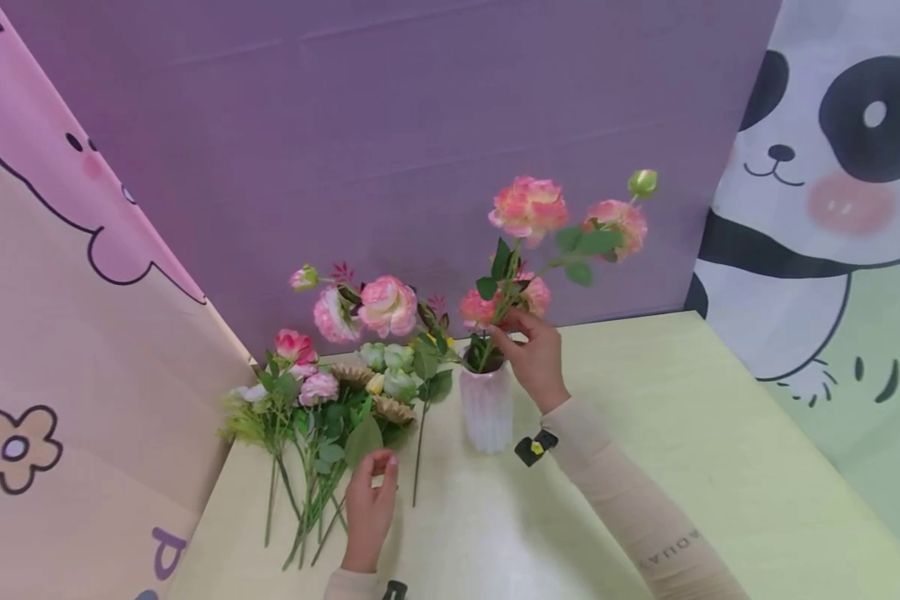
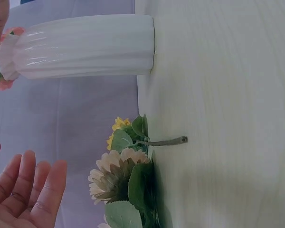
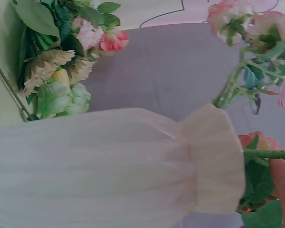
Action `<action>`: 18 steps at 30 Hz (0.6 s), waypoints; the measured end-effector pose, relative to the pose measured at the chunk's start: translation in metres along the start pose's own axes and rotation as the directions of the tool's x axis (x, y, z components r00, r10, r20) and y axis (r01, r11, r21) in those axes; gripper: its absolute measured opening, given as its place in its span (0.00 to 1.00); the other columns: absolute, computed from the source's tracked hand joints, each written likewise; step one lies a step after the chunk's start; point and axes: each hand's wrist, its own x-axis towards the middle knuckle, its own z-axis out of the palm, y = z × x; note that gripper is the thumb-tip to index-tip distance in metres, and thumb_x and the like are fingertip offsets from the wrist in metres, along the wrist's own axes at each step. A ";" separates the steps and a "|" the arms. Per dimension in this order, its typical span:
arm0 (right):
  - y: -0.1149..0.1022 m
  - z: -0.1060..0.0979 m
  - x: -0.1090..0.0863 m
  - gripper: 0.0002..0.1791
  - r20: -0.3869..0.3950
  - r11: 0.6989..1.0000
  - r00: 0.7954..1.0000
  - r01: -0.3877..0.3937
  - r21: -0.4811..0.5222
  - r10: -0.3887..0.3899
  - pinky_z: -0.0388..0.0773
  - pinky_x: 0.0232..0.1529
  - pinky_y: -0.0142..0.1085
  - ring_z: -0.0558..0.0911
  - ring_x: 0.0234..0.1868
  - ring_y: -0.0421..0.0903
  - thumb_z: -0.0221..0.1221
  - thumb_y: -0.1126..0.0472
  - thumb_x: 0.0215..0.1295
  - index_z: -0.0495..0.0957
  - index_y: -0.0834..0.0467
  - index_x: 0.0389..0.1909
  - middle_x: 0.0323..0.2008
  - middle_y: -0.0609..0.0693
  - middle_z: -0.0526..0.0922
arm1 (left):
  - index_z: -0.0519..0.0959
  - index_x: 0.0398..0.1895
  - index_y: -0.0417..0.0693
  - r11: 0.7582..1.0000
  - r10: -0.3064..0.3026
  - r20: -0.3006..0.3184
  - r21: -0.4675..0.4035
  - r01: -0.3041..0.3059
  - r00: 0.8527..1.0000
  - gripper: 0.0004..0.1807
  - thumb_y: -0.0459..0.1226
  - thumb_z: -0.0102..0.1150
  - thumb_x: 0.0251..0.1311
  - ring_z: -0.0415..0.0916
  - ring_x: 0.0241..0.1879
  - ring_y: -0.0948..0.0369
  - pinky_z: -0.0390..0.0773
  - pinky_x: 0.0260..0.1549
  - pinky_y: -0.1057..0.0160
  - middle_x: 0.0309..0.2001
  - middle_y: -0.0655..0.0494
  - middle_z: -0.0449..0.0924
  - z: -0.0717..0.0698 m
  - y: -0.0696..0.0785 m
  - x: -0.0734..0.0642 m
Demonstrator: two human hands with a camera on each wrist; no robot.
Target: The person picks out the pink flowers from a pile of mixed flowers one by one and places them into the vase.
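A white-and-pink fluted vase [image 1: 486, 408] stands upright on the table, with pink artificial flowers [image 1: 388, 306] leaning out to its left. Just above its ruffled mouth, my right hand [image 1: 536, 358] pinches the green stem [image 3: 270, 154] of a tall spray. That spray carries large pink-and-yellow blooms [image 1: 528, 208] and a green bud [image 1: 643, 182], and its stem runs down into the vase opening. My left hand [image 1: 371, 500] hovers by the loose flowers, left of the vase, its fingers relaxed and holding nothing. In the left wrist view its fingers [image 2: 50, 190] are spread slightly, apart from the vase.
A heap of artificial flowers [image 1: 318, 389] lies on the left of the table [image 1: 645, 400], stems toward me. Beige sunflower-like heads [image 3: 47, 69] and pale green blooms [image 3: 61, 99] lie nearest the vase. A purple backdrop [image 1: 390, 125] rises behind; a panda-printed panel [image 1: 787, 292] stands right.
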 end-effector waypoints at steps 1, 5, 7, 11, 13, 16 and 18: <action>0.001 0.001 -0.001 0.08 0.012 1.000 1.000 0.000 -0.024 0.001 0.80 0.32 0.26 0.82 0.34 0.39 0.65 0.67 0.56 0.82 0.66 0.36 0.33 0.61 0.83 | 0.77 0.42 0.42 1.000 0.000 0.002 -0.005 0.000 1.000 0.08 0.37 0.55 0.65 0.75 0.36 0.59 0.80 0.27 0.70 0.36 0.51 0.79 0.000 -0.001 0.000; 0.004 0.006 -0.006 0.06 0.069 0.996 0.998 0.014 -0.090 -0.007 0.83 0.33 0.33 0.84 0.36 0.50 0.64 0.68 0.56 0.82 0.64 0.35 0.31 0.58 0.84 | 0.76 0.43 0.40 1.000 -0.022 0.025 -0.018 0.022 0.999 0.10 0.38 0.54 0.65 0.75 0.37 0.59 0.80 0.27 0.70 0.37 0.50 0.79 -0.001 0.000 0.000; 0.004 0.007 -0.009 0.05 0.103 0.993 0.995 0.029 -0.117 -0.017 0.83 0.33 0.36 0.83 0.35 0.52 0.64 0.69 0.55 0.82 0.64 0.34 0.29 0.57 0.83 | 0.76 0.43 0.40 0.999 -0.033 0.032 -0.024 0.034 0.999 0.10 0.38 0.54 0.65 0.75 0.36 0.59 0.80 0.27 0.70 0.37 0.49 0.79 0.000 0.000 0.000; 0.005 0.010 -0.013 0.05 0.157 0.985 0.986 0.077 -0.152 -0.053 0.82 0.31 0.37 0.82 0.31 0.51 0.64 0.71 0.53 0.81 0.65 0.33 0.27 0.57 0.83 | 0.75 0.44 0.39 0.998 -0.050 0.038 -0.035 0.051 0.998 0.10 0.37 0.53 0.66 0.74 0.36 0.59 0.80 0.26 0.69 0.36 0.49 0.78 0.000 0.002 0.001; 0.006 0.011 -0.014 0.07 0.179 0.983 0.982 0.084 -0.161 -0.054 0.82 0.31 0.35 0.82 0.30 0.50 0.64 0.72 0.53 0.81 0.66 0.34 0.28 0.57 0.83 | 0.75 0.45 0.39 0.997 -0.054 0.039 -0.045 0.056 0.998 0.10 0.37 0.53 0.66 0.74 0.35 0.59 0.80 0.26 0.69 0.36 0.49 0.78 0.001 0.003 0.001; 0.006 0.012 -0.014 0.09 0.207 0.982 0.977 0.082 -0.170 -0.046 0.82 0.32 0.34 0.83 0.30 0.50 0.65 0.72 0.52 0.81 0.66 0.36 0.29 0.58 0.84 | 0.75 0.45 0.38 0.997 -0.051 0.042 -0.064 0.054 0.998 0.10 0.36 0.54 0.65 0.74 0.35 0.59 0.80 0.26 0.68 0.36 0.48 0.78 0.002 0.002 0.002; 0.006 0.013 -0.014 0.09 0.224 0.981 0.974 0.085 -0.176 -0.044 0.82 0.32 0.34 0.83 0.30 0.50 0.65 0.72 0.52 0.81 0.66 0.37 0.29 0.58 0.84 | 0.74 0.46 0.37 0.996 -0.048 0.048 -0.077 0.052 0.998 0.11 0.35 0.54 0.65 0.74 0.35 0.59 0.80 0.26 0.68 0.36 0.48 0.78 0.002 0.001 0.001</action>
